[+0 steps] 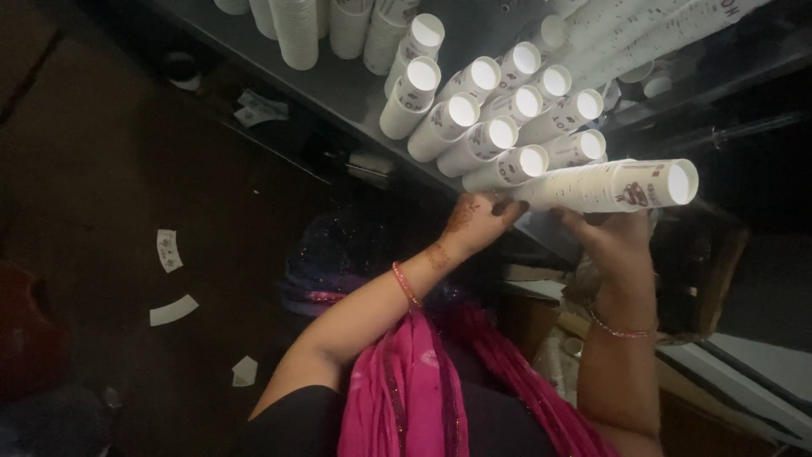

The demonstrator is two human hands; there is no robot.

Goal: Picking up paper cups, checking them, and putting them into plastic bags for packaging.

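Note:
A long stack of white printed paper cups (pixel 611 186) lies sideways in both my hands, its open mouth pointing right. My left hand (pixel 476 222) grips the stack's left end from below. My right hand (pixel 616 239) supports it under the middle. Just above, several more stacks of paper cups (pixel 491 118) lie side by side on a grey metal shelf (pixel 342 89), their open mouths facing me. The held stack touches or nearly touches the lowest of these.
Upright stacks of cups (pixel 298 30) stand at the shelf's far end. Paper cup blanks (pixel 173 310) lie scattered on the dark floor at left. A cardboard box (pixel 706 271) and white boards (pixel 744 372) sit at right. A pink scarf (pixel 414 389) hangs in front of me.

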